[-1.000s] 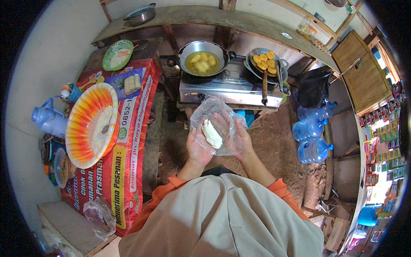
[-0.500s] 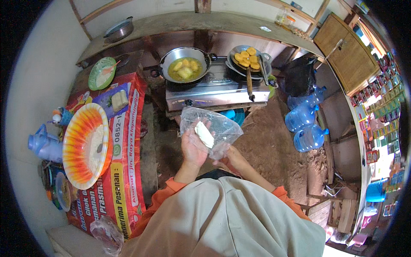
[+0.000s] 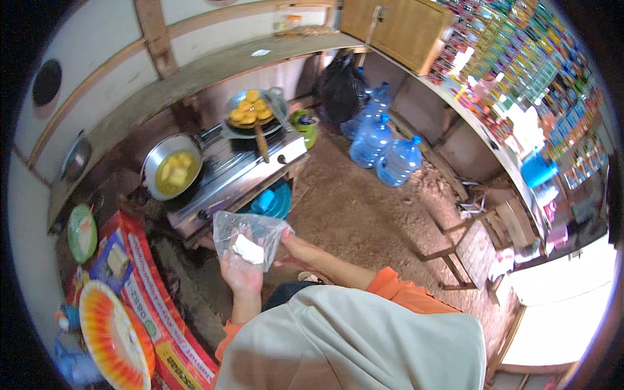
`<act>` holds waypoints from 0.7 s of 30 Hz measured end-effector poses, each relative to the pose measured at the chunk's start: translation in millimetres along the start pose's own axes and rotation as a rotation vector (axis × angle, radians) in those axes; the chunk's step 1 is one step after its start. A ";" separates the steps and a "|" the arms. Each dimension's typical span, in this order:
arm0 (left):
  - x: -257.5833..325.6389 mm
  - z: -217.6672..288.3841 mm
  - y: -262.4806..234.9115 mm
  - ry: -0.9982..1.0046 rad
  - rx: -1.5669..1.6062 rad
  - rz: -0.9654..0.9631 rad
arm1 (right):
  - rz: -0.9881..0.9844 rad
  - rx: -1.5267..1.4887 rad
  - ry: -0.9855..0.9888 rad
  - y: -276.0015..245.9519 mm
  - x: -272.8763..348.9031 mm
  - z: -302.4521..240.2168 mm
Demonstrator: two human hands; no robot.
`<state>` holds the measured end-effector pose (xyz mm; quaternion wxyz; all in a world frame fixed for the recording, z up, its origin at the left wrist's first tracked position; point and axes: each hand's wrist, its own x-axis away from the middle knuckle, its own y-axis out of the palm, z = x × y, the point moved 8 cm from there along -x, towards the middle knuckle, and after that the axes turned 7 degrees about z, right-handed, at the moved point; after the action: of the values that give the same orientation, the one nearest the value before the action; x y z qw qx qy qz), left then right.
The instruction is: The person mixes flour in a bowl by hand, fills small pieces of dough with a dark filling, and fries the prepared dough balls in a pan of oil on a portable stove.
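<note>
Clear plastic cradles a white lump over the left hand, its fingers unclenched beneath; whether the right hand pinches the plastic's edge, I can't tell. The lump looks light, soft, easily dented, best cupped from below.

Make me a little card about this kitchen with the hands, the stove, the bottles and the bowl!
Left hand: under the clear bag
Right hand: at the bag's right edge, grip unclear
White lump: over the left palm
Stove: left pan has yellow pieces in oil; yellow slices at the other
Bottles: blue, on the floor
Bowl: orange-patterned, on the left
</note>
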<state>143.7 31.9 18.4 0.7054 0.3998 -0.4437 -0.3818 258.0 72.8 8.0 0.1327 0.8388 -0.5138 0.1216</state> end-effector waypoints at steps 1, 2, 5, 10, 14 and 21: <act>-6.2 -8.0 -5.4 -0.036 -0.003 -0.027 | -0.019 -0.366 0.073 8.6 4.5 -1.2; -7.6 -15.0 -7.3 -0.054 -0.009 -0.038 | -0.054 -0.735 0.143 16.3 6.6 -3.3; -10.2 -34.3 -7.7 -0.116 -0.115 -0.042 | -0.108 0.128 -0.099 14.8 2.8 -12.6; 1.9 -39.7 8.6 -0.203 -0.065 -0.170 | -0.003 0.945 -1.099 42.4 55.8 -68.6; 1.1 -46.3 3.7 -0.286 0.045 -0.192 | 0.063 0.680 -0.718 6.2 20.6 -47.2; 3.0 -49.6 12.2 -0.204 -0.071 -0.043 | -0.263 -0.045 -0.358 -0.7 -1.9 -15.6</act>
<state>193.0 45.1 16.1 0.6618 0.3429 -0.4909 -0.4511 256.7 80.1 21.9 0.0727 0.9036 -0.4179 -0.0593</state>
